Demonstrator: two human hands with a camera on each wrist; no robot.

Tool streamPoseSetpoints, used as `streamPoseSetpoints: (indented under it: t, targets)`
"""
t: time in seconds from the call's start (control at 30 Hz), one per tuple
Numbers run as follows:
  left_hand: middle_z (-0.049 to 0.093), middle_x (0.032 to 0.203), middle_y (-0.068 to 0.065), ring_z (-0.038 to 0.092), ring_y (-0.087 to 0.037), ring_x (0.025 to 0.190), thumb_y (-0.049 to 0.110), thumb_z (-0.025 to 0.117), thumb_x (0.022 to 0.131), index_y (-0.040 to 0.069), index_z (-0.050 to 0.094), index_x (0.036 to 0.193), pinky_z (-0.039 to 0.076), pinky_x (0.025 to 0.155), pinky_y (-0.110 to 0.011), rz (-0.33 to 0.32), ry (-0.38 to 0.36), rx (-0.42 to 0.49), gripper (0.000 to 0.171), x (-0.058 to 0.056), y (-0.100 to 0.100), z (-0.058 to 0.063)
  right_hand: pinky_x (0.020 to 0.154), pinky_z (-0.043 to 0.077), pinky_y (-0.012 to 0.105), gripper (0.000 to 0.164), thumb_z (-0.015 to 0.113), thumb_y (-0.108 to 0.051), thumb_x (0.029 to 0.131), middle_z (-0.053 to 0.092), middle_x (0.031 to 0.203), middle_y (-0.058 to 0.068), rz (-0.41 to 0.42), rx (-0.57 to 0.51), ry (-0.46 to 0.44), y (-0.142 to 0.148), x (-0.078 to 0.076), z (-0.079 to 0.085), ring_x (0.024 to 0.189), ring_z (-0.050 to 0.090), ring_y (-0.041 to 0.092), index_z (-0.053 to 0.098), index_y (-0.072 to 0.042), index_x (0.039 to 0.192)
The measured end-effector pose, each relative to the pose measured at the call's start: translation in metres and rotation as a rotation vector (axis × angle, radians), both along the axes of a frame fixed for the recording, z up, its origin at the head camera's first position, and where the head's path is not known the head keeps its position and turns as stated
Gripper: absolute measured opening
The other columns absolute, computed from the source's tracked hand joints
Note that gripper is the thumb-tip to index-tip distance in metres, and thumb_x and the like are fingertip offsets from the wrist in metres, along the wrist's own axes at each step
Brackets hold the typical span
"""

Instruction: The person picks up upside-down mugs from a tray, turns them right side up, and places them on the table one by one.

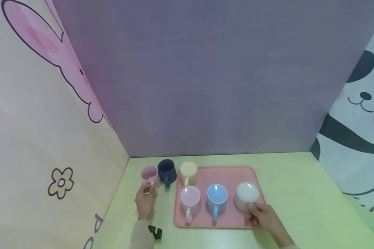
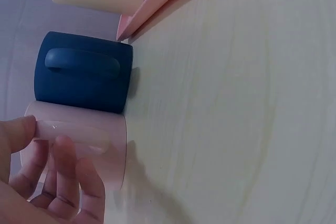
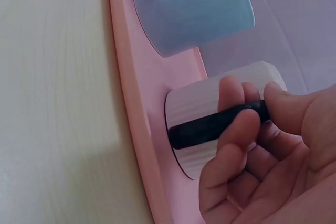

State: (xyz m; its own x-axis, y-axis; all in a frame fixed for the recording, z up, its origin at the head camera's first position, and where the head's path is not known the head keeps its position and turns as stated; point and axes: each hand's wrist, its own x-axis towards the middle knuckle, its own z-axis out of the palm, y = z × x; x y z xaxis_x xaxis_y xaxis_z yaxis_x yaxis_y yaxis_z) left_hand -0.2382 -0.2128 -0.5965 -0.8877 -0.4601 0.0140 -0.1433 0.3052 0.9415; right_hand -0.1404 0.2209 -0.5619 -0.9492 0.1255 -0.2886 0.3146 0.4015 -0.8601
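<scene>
At the left of the table, a small pink mug [image 1: 149,173] stands beside a navy blue mug [image 1: 167,170], close against it. My left hand [image 1: 145,202] holds the pink mug's handle; in the left wrist view, thumb and fingers pinch that handle [image 2: 73,131]. On the right part of the pink tray [image 1: 225,174] stands a white mug [image 1: 247,195] with a black handle [image 3: 210,126]. My right hand [image 1: 266,217] grips this handle between thumb and fingers. The white mug's base appears to rest on the tray.
The tray also bears a cream mug [image 1: 188,169] at its back left corner, a lilac-pink mug [image 1: 190,199] at the front left and a light blue mug [image 1: 217,197] near the middle, handles toward me. A grey-purple panel [image 1: 190,86] stands behind the table.
</scene>
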Motion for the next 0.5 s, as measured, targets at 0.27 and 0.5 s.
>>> streamPoseSetpoints:
  t: [0.27,0.5]
  targets:
    - [0.07,0.099,-0.014,0.062,-0.013,0.074,0.018,0.069,0.097,0.004,0.069,0.108,0.048,0.06,-0.023,0.068,0.006,-0.044,0.018,0.003,0.004,0.003,0.065,0.05,0.025,0.036,0.057,-0.03,0.105,0.07,0.083,0.005,-0.031,0.02,0.016,0.0,0.0,0.001,0.073,0.06,0.014,0.069,0.002,0.093]
    - [0.07,0.101,-0.014,0.06,-0.016,0.079,0.016,0.068,0.096,0.005,0.068,0.107,0.046,0.066,-0.027,0.076,0.004,-0.053,0.016,0.012,0.015,0.012,0.067,0.048,0.025,0.032,0.054,-0.024,0.106,0.068,0.082,0.004,-0.034,0.027,0.043,0.0,-0.003,0.0,0.075,0.058,0.013,0.067,0.002,0.093]
